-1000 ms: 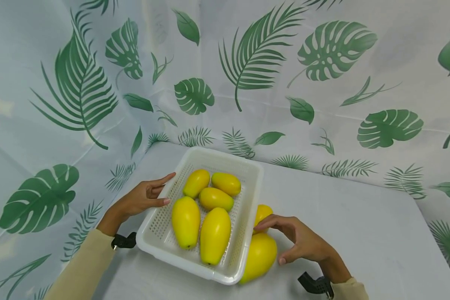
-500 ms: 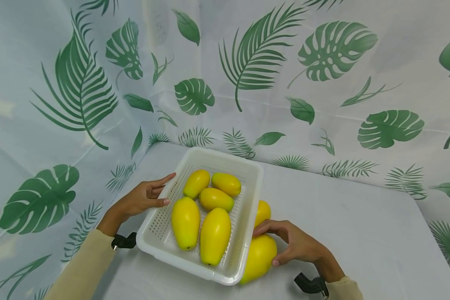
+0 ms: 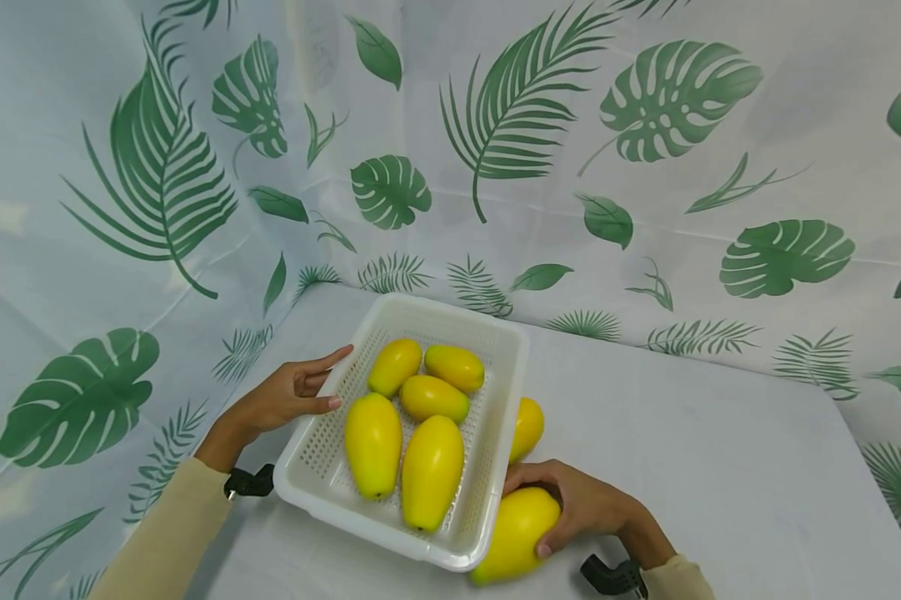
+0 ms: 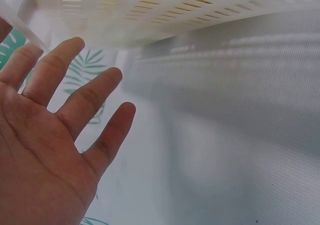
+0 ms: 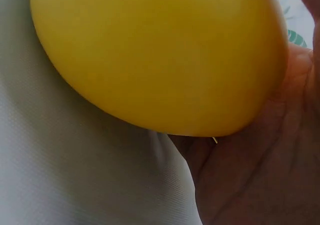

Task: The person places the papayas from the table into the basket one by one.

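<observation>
In the head view my right hand [image 3: 581, 504] has its fingers and thumb round a large yellow papaya-like fruit [image 3: 516, 535], low at the basket's right side. The right wrist view shows this fruit [image 5: 160, 55] filling the frame, its smooth end at the palm. A white perforated plastic basket [image 3: 330, 517] holds several yellow fruits, some small and mango-like [image 3: 393, 367], others large with green tips [image 3: 432, 471]. My left hand [image 3: 288, 392] touches the basket's left side, fingers mostly straight. They appear spread close to the basket wall [image 4: 150, 15] in the left wrist view.
A smaller yellow fruit [image 3: 528, 429] lies beside the basket's right wall, partly hidden by it. White cloth [image 3: 683, 433] covers the table. Leaf-printed curtains [image 3: 540, 233] stand behind the table and on the left.
My right hand has moved down and left from the smaller fruit onto the large one and closed round it. That fruit has shifted slightly toward me. The left hand and basket stay put.
</observation>
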`<state>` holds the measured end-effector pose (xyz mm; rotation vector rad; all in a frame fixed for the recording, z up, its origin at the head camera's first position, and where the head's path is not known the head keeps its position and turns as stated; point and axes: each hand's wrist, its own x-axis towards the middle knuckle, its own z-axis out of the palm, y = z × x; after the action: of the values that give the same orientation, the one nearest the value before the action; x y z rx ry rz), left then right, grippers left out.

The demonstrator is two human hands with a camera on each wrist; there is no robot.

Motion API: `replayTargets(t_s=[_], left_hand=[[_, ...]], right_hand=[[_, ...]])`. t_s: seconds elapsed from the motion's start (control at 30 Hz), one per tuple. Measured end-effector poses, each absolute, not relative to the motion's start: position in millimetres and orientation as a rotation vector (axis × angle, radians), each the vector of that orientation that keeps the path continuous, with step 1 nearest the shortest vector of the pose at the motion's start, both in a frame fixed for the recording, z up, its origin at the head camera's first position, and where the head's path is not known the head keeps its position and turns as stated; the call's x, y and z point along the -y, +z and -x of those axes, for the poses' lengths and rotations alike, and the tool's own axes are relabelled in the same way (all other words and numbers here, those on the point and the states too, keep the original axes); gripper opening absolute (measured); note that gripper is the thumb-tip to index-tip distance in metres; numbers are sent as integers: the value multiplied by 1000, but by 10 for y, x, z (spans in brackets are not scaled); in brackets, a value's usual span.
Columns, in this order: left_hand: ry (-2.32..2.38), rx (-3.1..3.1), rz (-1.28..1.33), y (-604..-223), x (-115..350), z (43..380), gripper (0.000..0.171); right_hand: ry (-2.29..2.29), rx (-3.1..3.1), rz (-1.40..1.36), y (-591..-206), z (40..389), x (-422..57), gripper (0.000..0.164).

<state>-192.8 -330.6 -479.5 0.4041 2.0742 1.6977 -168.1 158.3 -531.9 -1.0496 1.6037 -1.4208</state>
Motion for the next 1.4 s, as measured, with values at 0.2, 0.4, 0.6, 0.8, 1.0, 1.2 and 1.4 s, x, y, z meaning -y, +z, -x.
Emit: replayTargets(t_s=[0.2,0.4,0.6,0.8,1.0,1.2,1.4], left_hand=[[1699,-2075,-396,-4783,3301,1928,83],[1696,-2081,-391,-4797,3306,1934,83],[1694,-2084,-413,-4801,3315,1935,83],[1701,-2073,-444,-4806,3316,1937,83],[1698,-2076,-441,-4795,3307,1928,83],[1696,-2080,-436,-4795,3304,1926,82],[1703,-2072,-445,-4800,3306,1929,83]], right_hand=[[-1394,-1548,1035,-5345,1642,-1586,68],[-1376,-1482,1026,-5372,1570,-1596,70],[-1379,-1388,1033,-5375,1493,-1608,70],[-1402,-1317,1013,-5387,1413,-1640,68],[-1448,-1240,987,-5369,1325,-1653,67],[-1480,-1230,1030,-5289,1283,-1664,63],[-1480,-1238,1087,-5172,1296,-1666,64]])
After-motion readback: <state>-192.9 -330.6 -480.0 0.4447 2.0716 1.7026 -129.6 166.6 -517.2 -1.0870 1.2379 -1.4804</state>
